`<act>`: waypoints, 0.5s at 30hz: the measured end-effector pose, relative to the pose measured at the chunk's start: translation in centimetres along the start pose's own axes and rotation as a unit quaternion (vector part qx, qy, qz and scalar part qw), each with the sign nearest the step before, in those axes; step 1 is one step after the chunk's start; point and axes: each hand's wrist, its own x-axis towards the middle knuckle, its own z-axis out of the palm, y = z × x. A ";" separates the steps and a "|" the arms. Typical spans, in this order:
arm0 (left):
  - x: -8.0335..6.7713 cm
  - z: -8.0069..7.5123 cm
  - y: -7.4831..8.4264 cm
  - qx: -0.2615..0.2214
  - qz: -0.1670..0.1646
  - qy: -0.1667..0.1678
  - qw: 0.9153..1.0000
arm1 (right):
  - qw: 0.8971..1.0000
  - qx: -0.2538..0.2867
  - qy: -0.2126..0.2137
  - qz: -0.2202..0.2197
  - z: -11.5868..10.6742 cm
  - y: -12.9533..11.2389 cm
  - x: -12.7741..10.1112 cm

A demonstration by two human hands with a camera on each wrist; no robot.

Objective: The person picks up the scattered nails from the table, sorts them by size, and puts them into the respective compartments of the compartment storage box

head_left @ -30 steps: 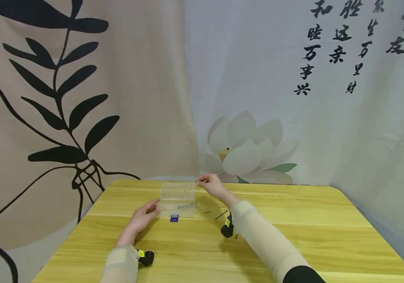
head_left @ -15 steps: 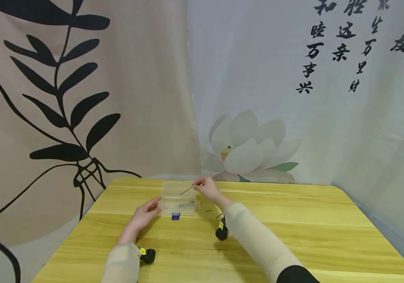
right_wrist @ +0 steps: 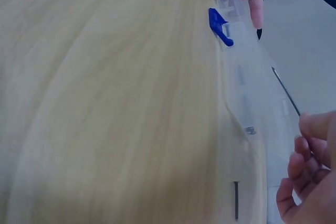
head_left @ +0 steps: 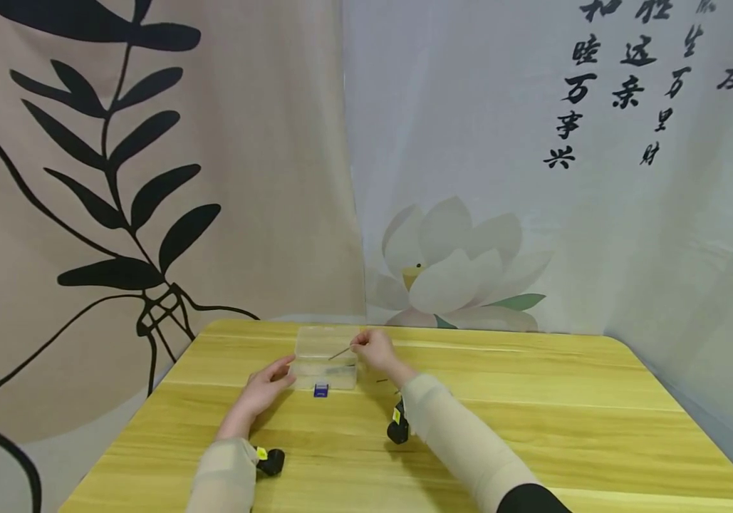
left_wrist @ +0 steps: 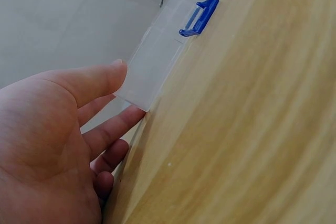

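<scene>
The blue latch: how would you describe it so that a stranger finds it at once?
On the yellow wooden table, find the clear plastic box between the two hands. The blue latch sits at its near edge, the only blue thing there.

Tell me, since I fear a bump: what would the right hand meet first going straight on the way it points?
Likely the clear box: the right hand holds a thin pin aimed over it. Depth is unclear.
</scene>
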 end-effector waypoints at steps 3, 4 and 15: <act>0.0 0.0 -0.1 -0.002 -0.001 -0.002 1.000 | 1.000 -0.019 0.003 -0.004 0.2 0.0 -0.1; 0.1 0.0 -0.2 -0.001 0.000 -0.002 1.000 | 1.000 -0.022 0.003 -0.005 0.3 0.0 -0.1; 0.2 -0.1 -0.3 -0.001 0.002 -0.002 1.000 | 0.999 -0.048 -0.009 0.003 0.6 -0.3 -0.7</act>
